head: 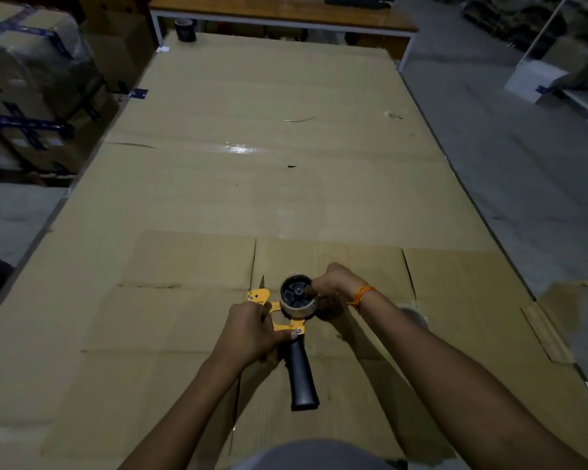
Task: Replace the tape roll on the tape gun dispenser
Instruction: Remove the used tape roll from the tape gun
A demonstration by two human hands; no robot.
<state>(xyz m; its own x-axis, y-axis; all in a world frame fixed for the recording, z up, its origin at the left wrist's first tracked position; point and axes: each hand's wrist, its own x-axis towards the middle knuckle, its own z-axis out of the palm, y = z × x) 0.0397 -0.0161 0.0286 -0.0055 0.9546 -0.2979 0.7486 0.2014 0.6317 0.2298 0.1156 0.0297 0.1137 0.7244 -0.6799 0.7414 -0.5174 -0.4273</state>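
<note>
Over the cardboard-covered table point(286, 184), left hand point(252, 330) grips the tape gun point(287, 329), handle toward the person, right hand point(333, 284) grasping its tape roll point(297, 308).

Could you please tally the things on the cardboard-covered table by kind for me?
Tape gun dispenser: 1
Tape roll on the dispenser: 1
Dark tape roll at the far end: 1
Total: 3
</note>
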